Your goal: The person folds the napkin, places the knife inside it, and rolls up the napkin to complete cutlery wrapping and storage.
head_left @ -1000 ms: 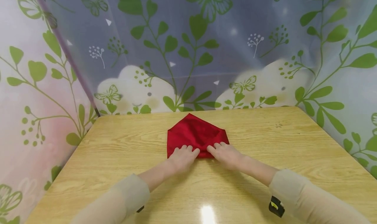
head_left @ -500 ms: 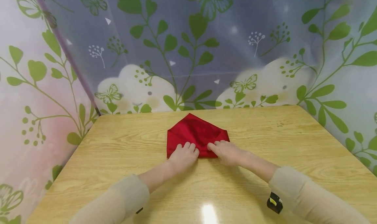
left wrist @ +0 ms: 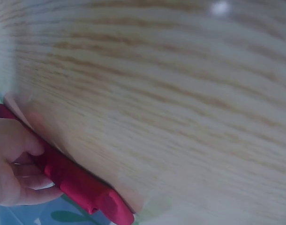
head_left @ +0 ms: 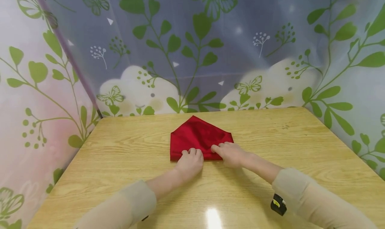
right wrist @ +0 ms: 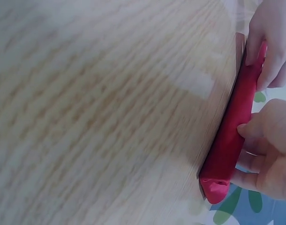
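Note:
A glossy red cloth [head_left: 198, 132] lies on the wooden table, folded, with a point at its far side. Its near edge forms a thick rolled fold, which shows as a red strip [right wrist: 229, 136] in the right wrist view. On the left part of that edge, my left hand [head_left: 190, 161] pinches the roll; in the left wrist view the thumb is on the near side and the fingers [left wrist: 37, 194] are beyond it. My right hand [head_left: 231, 154] holds the right part of the same edge, thumb in front and fingers behind. Cloth under both hands is partly hidden.
The wood-grain table [head_left: 126, 148] extends around the cloth on all sides. Behind it hangs a printed curtain [head_left: 162, 55] with leaves and butterflies, and similar printed sheets flank both sides. A bright light reflection [head_left: 213, 219] lies on the near tabletop.
My left hand has shifted slightly right along the near edge, uncovering more of the fold at the left. My right hand has moved only a little. The cloth's far point has stayed in place.

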Available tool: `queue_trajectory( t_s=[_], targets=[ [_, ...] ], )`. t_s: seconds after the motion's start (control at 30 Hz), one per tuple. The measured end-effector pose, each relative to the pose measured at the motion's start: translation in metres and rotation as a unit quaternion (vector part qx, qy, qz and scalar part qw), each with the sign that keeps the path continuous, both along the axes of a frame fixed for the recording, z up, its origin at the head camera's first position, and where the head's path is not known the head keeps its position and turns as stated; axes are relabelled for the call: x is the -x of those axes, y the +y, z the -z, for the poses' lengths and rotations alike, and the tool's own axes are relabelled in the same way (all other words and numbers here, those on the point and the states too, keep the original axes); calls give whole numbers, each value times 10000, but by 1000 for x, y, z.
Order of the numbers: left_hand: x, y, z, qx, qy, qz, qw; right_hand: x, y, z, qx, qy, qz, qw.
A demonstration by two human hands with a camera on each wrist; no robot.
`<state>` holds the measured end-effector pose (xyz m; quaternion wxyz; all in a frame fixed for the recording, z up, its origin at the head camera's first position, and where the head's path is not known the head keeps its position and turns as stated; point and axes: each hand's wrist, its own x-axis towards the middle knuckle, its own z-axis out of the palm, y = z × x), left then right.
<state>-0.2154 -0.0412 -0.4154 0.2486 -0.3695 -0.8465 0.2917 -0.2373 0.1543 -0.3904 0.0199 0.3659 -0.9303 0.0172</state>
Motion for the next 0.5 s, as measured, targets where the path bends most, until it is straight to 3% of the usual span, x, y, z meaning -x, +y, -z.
queue_trajectory(
  t_s=[0.3,0.5],
  targets=[
    [0,4,-1,-186,-163,-284,9993,4,-1,-5,19,-264,171,9995],
    [0,6,3,-192,-55,-338,9992,5,-2,-8,34,-415,153,9990]
  ],
)
